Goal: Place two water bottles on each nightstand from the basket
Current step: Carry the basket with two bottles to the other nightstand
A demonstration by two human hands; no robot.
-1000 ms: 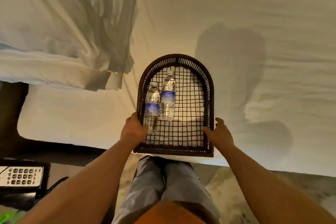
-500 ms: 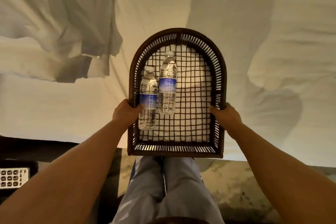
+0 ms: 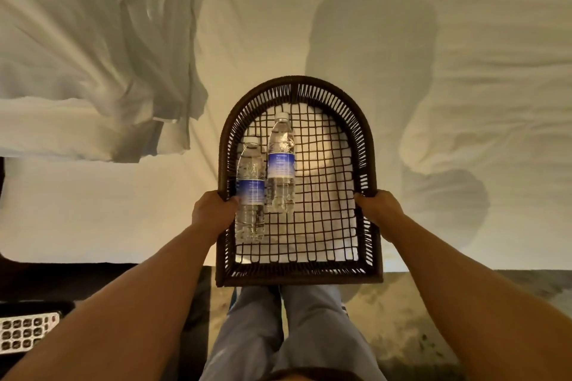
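A dark woven basket [image 3: 368,145] with an arched far end is held level over the near edge of the bed. My left hand [image 3: 213,210] grips its left rim and my right hand [image 3: 379,209] grips its right rim. Two clear water bottles with blue labels lie side by side in the left half of the basket, caps pointing away from me: the nearer left bottle [image 3: 250,195] beside my left hand and the right bottle [image 3: 280,164] a little farther in. No nightstand top is clearly in view.
The white bed [image 3: 402,40] fills the view ahead, with a rumpled duvet [image 3: 93,56] at the left. A telephone keypad [image 3: 24,331] on a dark surface sits at the lower left. My legs and patterned floor [image 3: 402,318] are below the basket.
The basket, held in both hands, stays over the bed's edge and has come slightly nearer and lower in view. The bottles have kept their places in it.
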